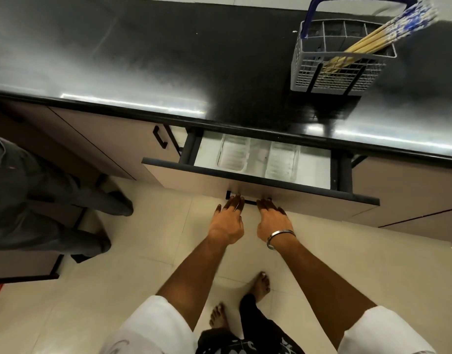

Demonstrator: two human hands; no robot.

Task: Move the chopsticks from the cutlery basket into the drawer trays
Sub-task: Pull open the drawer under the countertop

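With drawer (260,185) part-open | both hands (228,221) hook its handle (249,200) | black countertop (168,60) | tiled floor (117,290)

I count one cutlery basket (342,60) near the countertop's (143,60) right end, one bundle of chopsticks (380,34) too blurred to number, one open drawer (258,185) under the front edge, two clear trays (233,155) inside, and two hands: left hand (228,221), right hand (272,221).

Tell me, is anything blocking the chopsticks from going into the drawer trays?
Nothing visible blocks them. The wooden, blue-patterned chopsticks stand in the grey cutlery basket on the black counter; the clear plastic trays lie uncovered in the partly open drawer.
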